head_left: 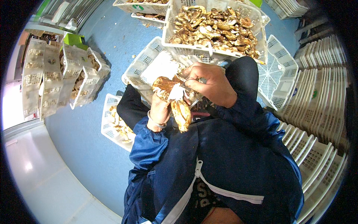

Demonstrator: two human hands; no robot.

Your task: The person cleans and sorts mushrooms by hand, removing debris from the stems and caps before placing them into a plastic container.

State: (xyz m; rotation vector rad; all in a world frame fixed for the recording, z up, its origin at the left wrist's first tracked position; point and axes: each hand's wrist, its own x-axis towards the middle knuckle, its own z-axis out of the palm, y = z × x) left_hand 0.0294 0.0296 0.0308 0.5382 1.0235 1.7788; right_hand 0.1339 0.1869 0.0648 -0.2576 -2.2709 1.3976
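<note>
My left hand [160, 110] holds a large brown-capped mushroom [166, 86] with a pale, torn middle; a long yellowish-brown piece [181, 113] hangs below it. My right hand [208, 81] is at the mushroom's right side, fingers curled and pinched together; part of a greyish object [202, 80] shows between them, too covered to name. Beneath both hands stands a white plastic crate [134, 74] with white material [160, 65] inside. Just beyond, a white crate [186, 50] is heaped with brown and cream mushrooms [215, 29].
A small crate of mushroom pieces [107, 133] stands on the blue floor at left. Filled crates [84, 92] are stacked farther left. An open-mesh crate [291, 67] lies to the right, beside tall rows of nested white crates [316, 103]. More mushroom crates [151, 8] stand ahead.
</note>
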